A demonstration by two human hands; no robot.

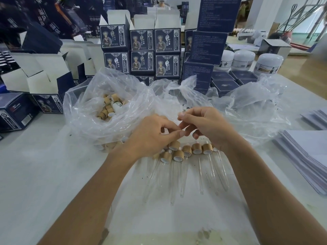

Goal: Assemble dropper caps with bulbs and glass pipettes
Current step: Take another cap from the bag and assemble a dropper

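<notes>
- The left hand and right hand meet fingertip to fingertip above the white worktop, fingers curled – what they pinch I cannot tell.
- Just below them lies a row of finished droppers, bamboo-collared caps with clear glass pipettes.
- A clear plastic bag of loose bamboo caps crowds the left; stacked white paper sheets edge the right.
- Navy printed cartons wall off the back.

Bare table left and near edge — free passage. Droppers lie under hands. Bags crowd behind, boxes wall off rear — paper stacks block right.
</notes>
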